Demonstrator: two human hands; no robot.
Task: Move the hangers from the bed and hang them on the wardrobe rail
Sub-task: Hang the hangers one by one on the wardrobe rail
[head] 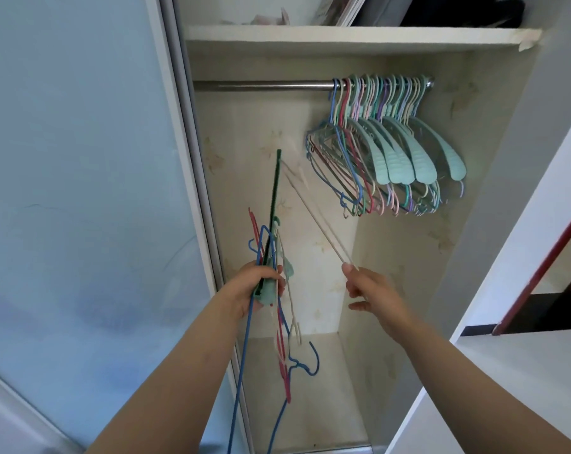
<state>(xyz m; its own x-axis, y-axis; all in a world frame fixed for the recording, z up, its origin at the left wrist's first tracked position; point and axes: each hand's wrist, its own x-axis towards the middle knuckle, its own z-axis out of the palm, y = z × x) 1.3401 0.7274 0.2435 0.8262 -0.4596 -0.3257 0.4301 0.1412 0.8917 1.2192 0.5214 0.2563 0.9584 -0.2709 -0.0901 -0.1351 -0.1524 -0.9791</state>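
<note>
Beige hanger (313,221) pinched in R grip (364,285), up-left twd rail (264,85).

soft even daylight, wide-angle bending at edges, slightly soft focus

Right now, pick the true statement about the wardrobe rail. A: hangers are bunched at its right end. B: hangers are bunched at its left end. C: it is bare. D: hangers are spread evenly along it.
A: the hung hangers crowd the right end of the rail, whose left stretch is bare, while both hands, left hand and right hand, hold more below.
</note>
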